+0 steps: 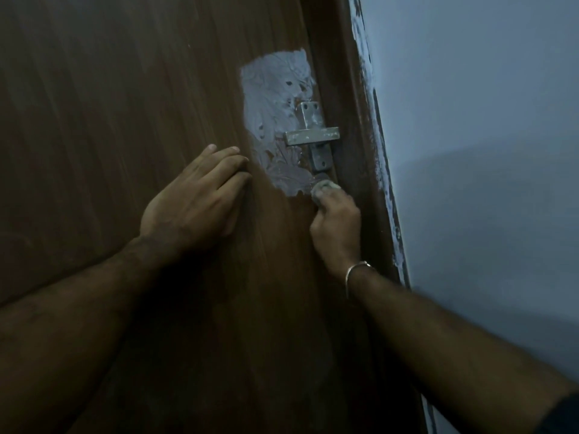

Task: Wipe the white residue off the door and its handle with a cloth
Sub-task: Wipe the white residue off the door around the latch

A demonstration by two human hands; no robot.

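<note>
My right hand [336, 225] is gripping the bunched cloth [324, 189] against the door [125, 104], at the lower edge of the residue [274, 98]. The handle [313, 134] sits just above it. My left hand [194, 198] is bracing the door, fingers flat together. I should be pressing firmly, stroking upward, then refolding to a clean face.
</note>
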